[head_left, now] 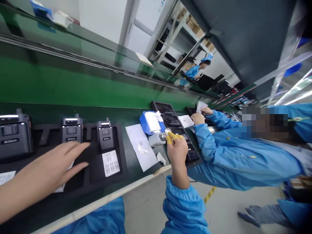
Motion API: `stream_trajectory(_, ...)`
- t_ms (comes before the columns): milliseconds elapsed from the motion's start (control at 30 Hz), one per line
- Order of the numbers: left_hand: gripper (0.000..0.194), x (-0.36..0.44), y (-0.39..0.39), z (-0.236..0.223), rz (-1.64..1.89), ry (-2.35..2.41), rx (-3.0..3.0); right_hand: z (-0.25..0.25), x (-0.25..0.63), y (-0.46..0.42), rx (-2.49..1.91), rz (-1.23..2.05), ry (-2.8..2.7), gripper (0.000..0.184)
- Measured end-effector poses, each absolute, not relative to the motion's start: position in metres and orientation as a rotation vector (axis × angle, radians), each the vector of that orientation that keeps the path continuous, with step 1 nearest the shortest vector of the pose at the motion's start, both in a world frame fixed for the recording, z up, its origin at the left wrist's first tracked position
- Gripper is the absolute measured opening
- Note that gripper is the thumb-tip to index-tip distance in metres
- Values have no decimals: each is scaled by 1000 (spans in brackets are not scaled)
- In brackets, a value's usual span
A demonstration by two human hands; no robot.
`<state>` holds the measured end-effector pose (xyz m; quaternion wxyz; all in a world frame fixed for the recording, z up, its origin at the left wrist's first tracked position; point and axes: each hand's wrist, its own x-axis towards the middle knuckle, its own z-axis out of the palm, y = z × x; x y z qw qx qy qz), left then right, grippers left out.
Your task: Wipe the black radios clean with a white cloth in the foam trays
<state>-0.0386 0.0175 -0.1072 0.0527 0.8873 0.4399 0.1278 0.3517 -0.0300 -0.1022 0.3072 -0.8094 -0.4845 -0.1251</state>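
Note:
My left hand (57, 162) is open, fingers stretched out over the black foam tray (95, 177). It is nearest to a black two-way radio (72, 130) marked Riton and partly covers a label sheet under it. More Riton radios stand in the tray, a larger-looking one (14, 138) at far left and one (106, 136) right of my hand, above a white label sheet (110, 163). My right hand (177, 148), with yellow finger cots, pinches a small white piece at the metal top of a white bottle (156, 139). Its exact kind is unclear.
A blue pack of white wipes (151, 123) and a paper sheet (141, 148) with crumpled bits lie beside the bottle. Another black tray (168, 112) stands beyond. A co-worker in a blue smock (234, 149) sits close at right. The bench edge (102, 200) runs along the front.

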Motion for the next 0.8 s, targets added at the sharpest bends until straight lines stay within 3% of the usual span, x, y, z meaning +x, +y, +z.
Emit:
stream_trajectory(100,56,10,45,-94,44,1404,2862,-100,355,-28,-2125,-190,-1371,34)
stream_trajectory(167,68,31,56,-93,-68,1547,2825,-96,360,-29,-2110,-92,-1398,33)
stream_trajectory(267,78,49,62,-97,-36,1621,2806,-92,368,-32,-2100,37,-1362,35)
stream_trajectory(600,80,69,60,-95,-13,1720,2773,-97,366,-32,-1754,333,-952,46)
stream_trajectory(800,74,72,57,-100,25,1756,2725,-91,360,-40,-1568,452,-870,40)
